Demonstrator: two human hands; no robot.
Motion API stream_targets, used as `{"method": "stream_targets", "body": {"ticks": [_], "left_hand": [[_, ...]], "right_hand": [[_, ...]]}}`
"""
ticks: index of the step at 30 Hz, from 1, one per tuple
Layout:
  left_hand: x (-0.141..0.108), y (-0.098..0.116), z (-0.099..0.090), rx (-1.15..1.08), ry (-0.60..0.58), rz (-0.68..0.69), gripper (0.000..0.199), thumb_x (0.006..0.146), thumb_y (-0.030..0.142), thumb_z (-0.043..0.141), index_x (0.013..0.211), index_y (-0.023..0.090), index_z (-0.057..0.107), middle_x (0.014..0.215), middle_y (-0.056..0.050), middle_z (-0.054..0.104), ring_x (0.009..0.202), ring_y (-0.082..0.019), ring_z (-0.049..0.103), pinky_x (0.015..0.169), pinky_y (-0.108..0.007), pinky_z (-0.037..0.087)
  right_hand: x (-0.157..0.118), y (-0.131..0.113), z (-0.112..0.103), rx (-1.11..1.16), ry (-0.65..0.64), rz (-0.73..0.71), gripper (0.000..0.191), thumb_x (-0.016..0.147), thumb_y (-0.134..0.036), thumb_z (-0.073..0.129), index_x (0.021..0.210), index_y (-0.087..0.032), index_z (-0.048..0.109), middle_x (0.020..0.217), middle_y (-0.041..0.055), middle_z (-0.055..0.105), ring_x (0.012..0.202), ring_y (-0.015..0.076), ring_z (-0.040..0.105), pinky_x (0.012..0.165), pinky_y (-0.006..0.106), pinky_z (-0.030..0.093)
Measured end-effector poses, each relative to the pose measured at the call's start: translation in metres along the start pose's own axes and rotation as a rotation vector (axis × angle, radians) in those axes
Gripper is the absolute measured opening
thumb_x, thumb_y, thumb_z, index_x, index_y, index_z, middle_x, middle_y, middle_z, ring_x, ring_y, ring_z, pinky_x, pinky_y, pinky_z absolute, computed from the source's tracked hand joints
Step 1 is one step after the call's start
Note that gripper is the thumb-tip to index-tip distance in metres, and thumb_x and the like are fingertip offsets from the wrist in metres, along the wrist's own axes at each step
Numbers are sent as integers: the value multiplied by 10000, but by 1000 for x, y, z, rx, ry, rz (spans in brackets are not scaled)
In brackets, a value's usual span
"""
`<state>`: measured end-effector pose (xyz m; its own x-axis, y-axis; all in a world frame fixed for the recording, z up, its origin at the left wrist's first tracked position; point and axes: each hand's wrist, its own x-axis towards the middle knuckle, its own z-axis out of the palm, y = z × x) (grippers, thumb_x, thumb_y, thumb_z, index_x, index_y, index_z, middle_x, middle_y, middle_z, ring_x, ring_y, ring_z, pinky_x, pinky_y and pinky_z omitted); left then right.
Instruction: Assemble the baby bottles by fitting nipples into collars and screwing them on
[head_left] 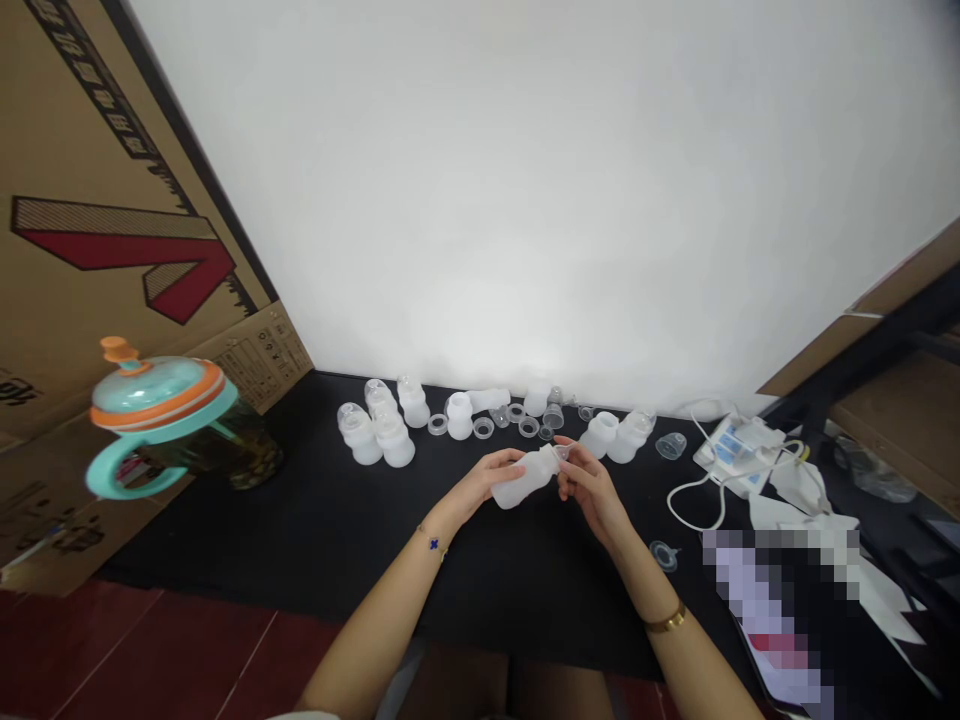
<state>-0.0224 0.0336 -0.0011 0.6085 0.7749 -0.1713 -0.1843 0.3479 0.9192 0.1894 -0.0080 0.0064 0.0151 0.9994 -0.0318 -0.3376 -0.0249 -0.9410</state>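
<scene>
My left hand [487,478] is wrapped round the body of a translucent white baby bottle [521,485], which is tilted with its neck up to the right. At the neck, my right hand [589,485] pinches a clear bottle teat [562,453] with thumb and fingers. Whether the teat is seated on the neck cannot be made out. Just behind my right hand stands an open white bottle [601,435], beside a capped bottle [631,438]. Beyond my hands lie several ring collars, one of them a grey ring [529,428].
Several capped bottles [394,440] stand at the left on the black table [337,540]. A large teal-lidded jug [157,400] is farther left, by a cardboard box [67,300]. To the right are a clear cap [671,446], a round clear part [664,556], a white cable [671,505] and a blurred phone-like device [780,640].
</scene>
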Motion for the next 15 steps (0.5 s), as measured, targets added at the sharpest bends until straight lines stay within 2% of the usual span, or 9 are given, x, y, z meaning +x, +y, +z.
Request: {"method": "stream_targets", "body": {"ticks": [6, 12, 15], "left_hand": [[-1, 2, 1, -13, 0, 7, 520, 743, 469, 806, 1142, 159, 684, 992, -74, 712, 808, -186, 668, 689, -257, 462], [-1, 0, 1, -27, -8, -1, 533, 745, 485, 802, 1145, 154, 682, 974, -87, 712, 789, -202, 677, 679, -285, 498], [-1, 1, 1, -24, -6, 0, 524, 741, 483, 804, 1134, 157, 686, 964, -80, 710, 791, -199, 671, 690, -286, 491]], "right_hand": [[0, 0, 0, 0, -3, -6, 430, 769, -322, 802, 1182, -256, 700, 986, 13, 608, 562, 79, 488, 486, 250, 455], [-2, -6, 4, 29, -32, 6, 459, 771, -300, 774, 1221, -267, 687, 1122, 46, 643, 586, 96, 533, 481, 248, 448], [-2, -6, 3, 34, -38, 8, 458, 770, -281, 771, 1221, -260, 688, 1121, 48, 649, 588, 98, 531, 484, 247, 443]]}}
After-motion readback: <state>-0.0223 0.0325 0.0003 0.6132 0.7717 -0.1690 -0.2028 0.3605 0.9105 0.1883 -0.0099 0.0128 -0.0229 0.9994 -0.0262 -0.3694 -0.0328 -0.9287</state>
